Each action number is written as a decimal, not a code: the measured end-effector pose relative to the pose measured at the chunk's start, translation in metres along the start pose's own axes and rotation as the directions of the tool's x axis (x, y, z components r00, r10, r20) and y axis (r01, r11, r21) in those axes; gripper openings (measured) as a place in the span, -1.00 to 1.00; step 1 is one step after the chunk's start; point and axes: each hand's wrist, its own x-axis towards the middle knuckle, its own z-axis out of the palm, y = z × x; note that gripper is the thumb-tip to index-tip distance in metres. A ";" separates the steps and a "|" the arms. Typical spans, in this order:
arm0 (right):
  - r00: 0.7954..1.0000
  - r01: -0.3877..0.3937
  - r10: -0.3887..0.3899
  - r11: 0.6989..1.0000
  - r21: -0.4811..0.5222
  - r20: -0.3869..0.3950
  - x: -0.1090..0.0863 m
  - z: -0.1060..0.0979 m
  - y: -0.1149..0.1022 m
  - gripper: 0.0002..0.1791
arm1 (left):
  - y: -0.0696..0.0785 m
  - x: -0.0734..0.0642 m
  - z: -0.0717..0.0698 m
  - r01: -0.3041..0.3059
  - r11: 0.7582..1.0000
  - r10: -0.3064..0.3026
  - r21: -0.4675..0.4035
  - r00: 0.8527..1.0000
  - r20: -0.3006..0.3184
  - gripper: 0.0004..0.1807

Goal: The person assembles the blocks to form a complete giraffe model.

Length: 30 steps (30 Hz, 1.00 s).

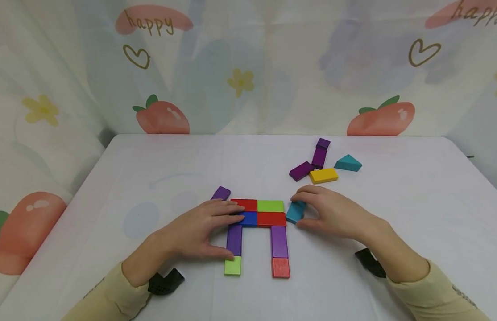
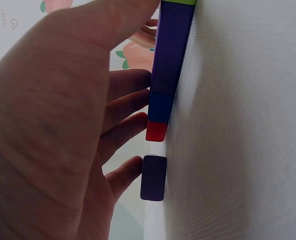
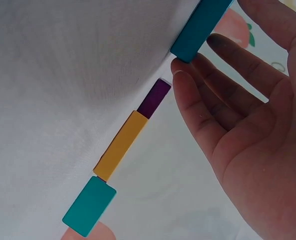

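A flat layout of rectangular blocks lies on the table: red and lime blocks in the far row, a blue block (image 1: 250, 219) and a red block (image 1: 271, 219) below. Two purple legs (image 1: 279, 241) extend nearer, ending in a lime block (image 1: 232, 266) and a red block (image 1: 281, 268). Fingers spread, my left hand (image 1: 192, 229) rests over the layout's left side. Beside its far fingers is a separate purple block (image 1: 221, 193). My right hand (image 1: 337, 211) pinches a teal block (image 1: 295, 212) between thumb and fingers, close to the layout's right edge.
Farther back on the right lie a yellow block (image 1: 323, 175), a teal triangular block (image 1: 348, 163) and several purple blocks (image 1: 300, 171). A patterned curtain (image 1: 280, 89) hangs behind the white table (image 1: 184, 151). Black wrist devices (image 1: 166, 281) sit by both cuffs.
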 end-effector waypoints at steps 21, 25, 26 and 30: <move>1.000 0.020 -0.020 1.000 -0.015 -0.005 0.000 0.001 0.000 -0.45 | 0.000 -0.001 0.000 -0.022 1.000 0.022 -0.009 1.000 -0.020 -0.13; 1.000 0.020 -0.020 1.000 -0.016 -0.004 0.000 0.000 -0.001 -0.45 | 0.000 0.000 0.000 -0.012 1.000 0.012 -0.006 1.000 -0.014 -0.12; 1.000 0.020 -0.020 1.000 -0.016 -0.003 0.000 0.000 -0.001 -0.45 | 0.000 0.000 0.000 -0.007 1.000 0.007 -0.006 1.000 -0.011 -0.12; 1.000 0.016 -0.016 1.000 -0.019 -0.003 -0.001 0.000 -0.002 -0.44 | 0.001 0.001 0.000 0.014 1.000 -0.014 -0.004 1.000 0.001 -0.11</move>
